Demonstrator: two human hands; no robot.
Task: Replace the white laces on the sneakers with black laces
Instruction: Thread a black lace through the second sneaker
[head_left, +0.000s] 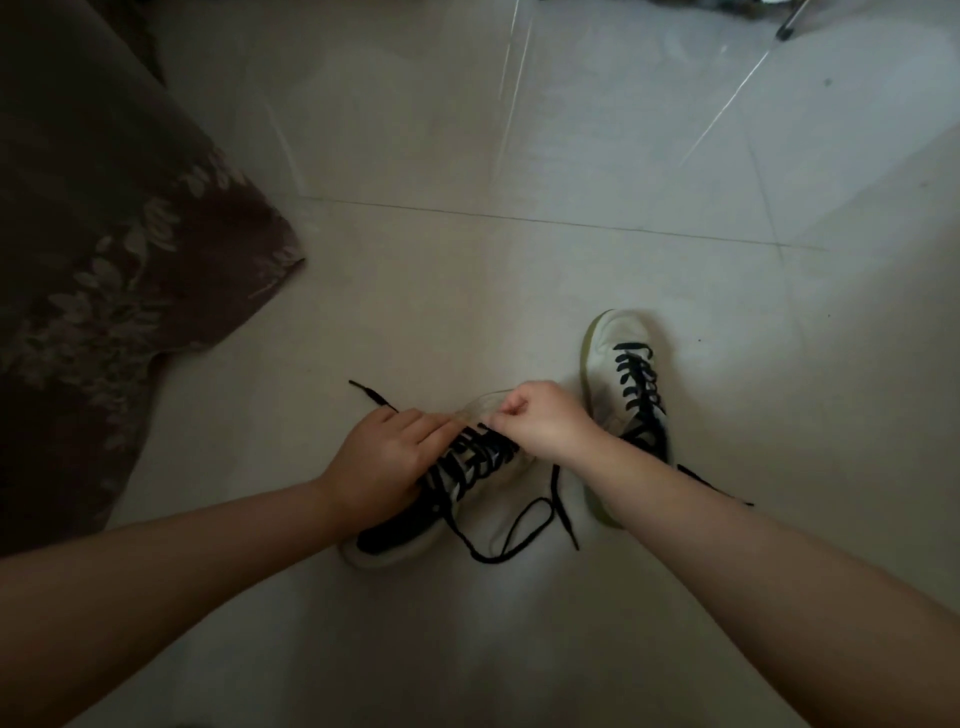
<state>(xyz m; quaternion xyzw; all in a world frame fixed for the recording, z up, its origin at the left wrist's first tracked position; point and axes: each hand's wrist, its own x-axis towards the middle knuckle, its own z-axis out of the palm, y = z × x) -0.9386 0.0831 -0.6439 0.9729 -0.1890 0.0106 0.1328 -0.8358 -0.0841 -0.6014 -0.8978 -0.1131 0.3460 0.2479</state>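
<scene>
On the pale tiled floor, low in the middle of the view, lies the white sneaker with a dark heel panel that we are working on; its toe is hidden behind both our hands, and only a pale sliver of it shows between them. Our left hand is curled over the near side of the shoe, fingers closed toward the black flat lace — whether they truly pinch it we cannot tell; one lace end pokes out beyond the knuckles. Our right hand is closed in a loose fist, thumb and forefinger pinched on the lace at the top crossings. Loose lace loops on the floor just beside the heel. The second white sneaker, already laced in black, stands just to the right, its heel cut off by our right forearm. Dim light and blur hide any brand or writing; a brown leaf-patterned fabric fills the left edge.
</scene>
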